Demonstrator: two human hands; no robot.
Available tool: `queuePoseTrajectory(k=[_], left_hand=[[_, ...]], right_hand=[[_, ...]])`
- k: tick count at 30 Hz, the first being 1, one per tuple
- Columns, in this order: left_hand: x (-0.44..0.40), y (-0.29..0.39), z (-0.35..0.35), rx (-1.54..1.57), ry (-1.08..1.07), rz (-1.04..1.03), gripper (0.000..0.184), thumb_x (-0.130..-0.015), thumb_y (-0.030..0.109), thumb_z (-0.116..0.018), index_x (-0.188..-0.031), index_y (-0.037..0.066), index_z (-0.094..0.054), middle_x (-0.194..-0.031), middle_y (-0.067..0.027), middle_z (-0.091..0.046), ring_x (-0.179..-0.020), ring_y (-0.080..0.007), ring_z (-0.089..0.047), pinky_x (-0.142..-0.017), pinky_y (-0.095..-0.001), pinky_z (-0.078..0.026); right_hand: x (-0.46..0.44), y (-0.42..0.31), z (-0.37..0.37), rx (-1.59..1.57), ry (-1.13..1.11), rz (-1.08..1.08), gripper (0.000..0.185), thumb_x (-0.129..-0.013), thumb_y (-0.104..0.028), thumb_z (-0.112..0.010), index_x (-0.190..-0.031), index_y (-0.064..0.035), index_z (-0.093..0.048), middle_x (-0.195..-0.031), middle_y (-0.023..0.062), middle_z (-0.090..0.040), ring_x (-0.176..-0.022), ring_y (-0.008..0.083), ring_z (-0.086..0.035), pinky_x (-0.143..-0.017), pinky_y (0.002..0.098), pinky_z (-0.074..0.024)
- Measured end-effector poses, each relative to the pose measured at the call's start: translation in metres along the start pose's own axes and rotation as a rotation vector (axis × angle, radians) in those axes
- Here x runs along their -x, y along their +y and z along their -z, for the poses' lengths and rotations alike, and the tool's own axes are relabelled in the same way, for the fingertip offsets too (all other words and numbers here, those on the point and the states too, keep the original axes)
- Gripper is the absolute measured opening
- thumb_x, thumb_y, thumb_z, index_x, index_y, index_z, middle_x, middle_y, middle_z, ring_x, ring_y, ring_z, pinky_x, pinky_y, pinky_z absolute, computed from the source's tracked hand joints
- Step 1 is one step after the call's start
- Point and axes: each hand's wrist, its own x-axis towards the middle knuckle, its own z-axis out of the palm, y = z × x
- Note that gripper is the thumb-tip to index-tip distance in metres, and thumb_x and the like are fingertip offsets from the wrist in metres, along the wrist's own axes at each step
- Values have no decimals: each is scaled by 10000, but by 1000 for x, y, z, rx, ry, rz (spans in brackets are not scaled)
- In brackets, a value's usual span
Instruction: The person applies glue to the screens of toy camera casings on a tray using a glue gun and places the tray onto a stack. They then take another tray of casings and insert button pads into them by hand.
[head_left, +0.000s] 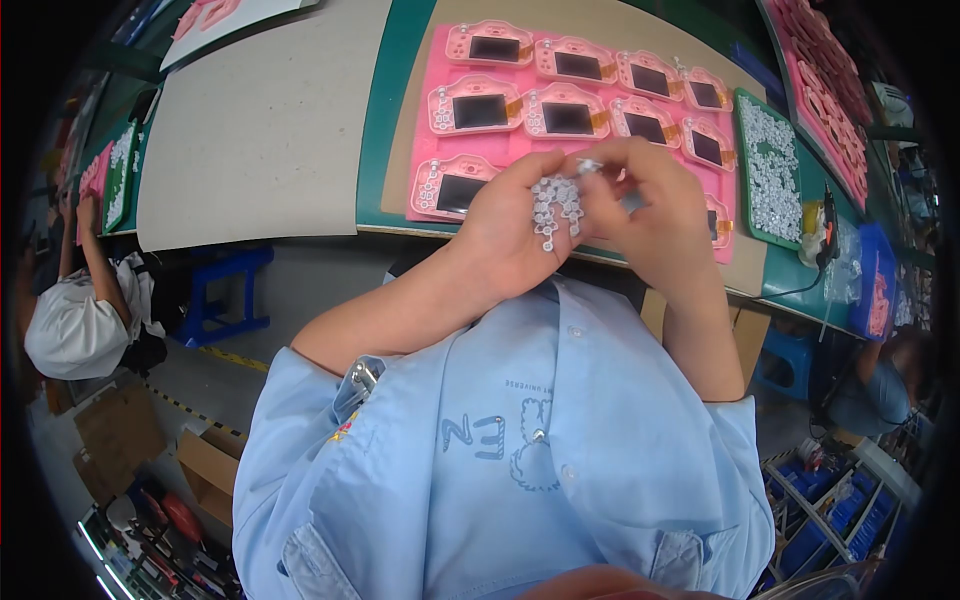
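Observation:
My left hand (500, 225) is cupped palm up, holding a small heap of clear plastic button pieces (556, 207). Close above that palm, my right hand (655, 205) pinches one small clear button piece (590, 166) between thumb and forefinger; the fingers are slightly blurred. Behind both hands, several pink handheld game console shells (440, 120) with dark screens and orange ribbon cables lie in rows on a pink mat (422, 150). Clear pieces sit in several shells, as in the front-left shell (428, 188). My hands partly hide the front row.
A green tray (742, 150) of clear pieces stands right of the mat, near a tool with a black cord (826, 235). More pink parts (830, 110) and a blue bin (876, 265) are farther right. Grey board (270, 130) covers the left table; a co-worker (85, 320) sits beyond.

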Motion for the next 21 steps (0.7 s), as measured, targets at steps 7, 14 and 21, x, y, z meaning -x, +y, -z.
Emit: queuePoseTrajectory(k=[7,14,21], left_hand=[[-2,-2,1,58,20,-36,257,-950,251,-434,-933,38,-578,-905,-107,-651,-720,-217,-665,-414,-202,-541],[-3,-5,-5,118,108,-58,260,-955,228,-414,-971,5,-547,-901,-122,-630,-804,-241,-670,-453,-225,-575],[0,-3,-7,87,-6,-46,285,-957,213,-400,-1058,-20,-530,-1027,-151,-601,-932,-276,-643,-644,-273,-600]], right_hand=[[-1,9,5,-38,-32,53,216,-786,7,-605,-1000,-9,-621,-798,83,-635,-684,131,-604,-598,248,-498],[3,16,12,-230,-86,-100,154,-802,-8,-618,-955,-9,-640,-862,65,-666,-752,133,-613,-678,260,-497],[4,14,23,-249,-81,-167,107,-834,-23,-601,-936,-2,-629,-870,53,-666,-749,122,-610,-661,242,-481]])
